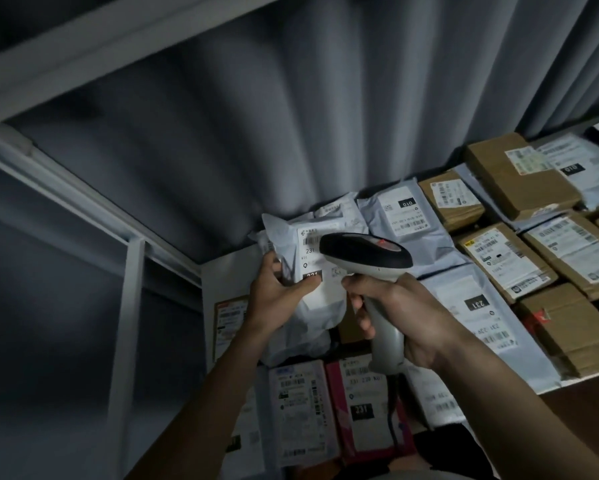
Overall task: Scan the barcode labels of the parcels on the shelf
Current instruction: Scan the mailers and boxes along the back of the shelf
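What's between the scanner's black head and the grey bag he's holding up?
Nothing: in the head view the scanner overlaps the grey bag's label directly.

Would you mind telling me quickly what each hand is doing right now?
Left hand: grips the white poly mailer, label facing up.
Right hand: grips the barcode scanner by its handle, head over the label.
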